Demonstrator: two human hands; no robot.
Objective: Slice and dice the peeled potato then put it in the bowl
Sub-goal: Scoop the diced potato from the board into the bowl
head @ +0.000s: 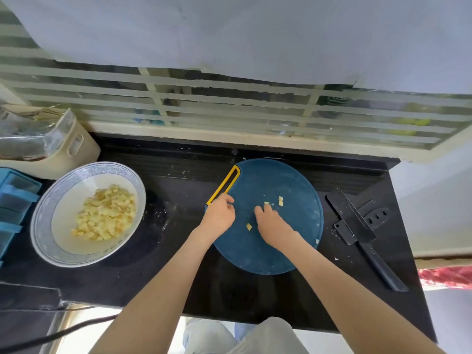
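Risk, as judged: a few potato pieces [280,201] lie loose on the cutting board [288,180], well apart from one another, and one sits at its right edge. If the board is lifted or tipped toward the bowl [46,213], these could slide off onto the counter [178,277]. A careless sweep would do the same. They look wet and small, so they may stick to skin or to the board instead of dropping.

The left hand [218,215] has its fingers curled round the board's left edge, just below the yellow handle [224,183]. The right hand [270,221] rests near the board's centre with fingers bent over the scraps (whether it pinches one cannot be told).

The knife [357,223] lies on the counter just beside the board's right edge, near the right forearm; a backward elbow could knock it.

The diced potato [104,215] is a pale yellow heap of small uneven cubes in the bowl at the counter's left edge.
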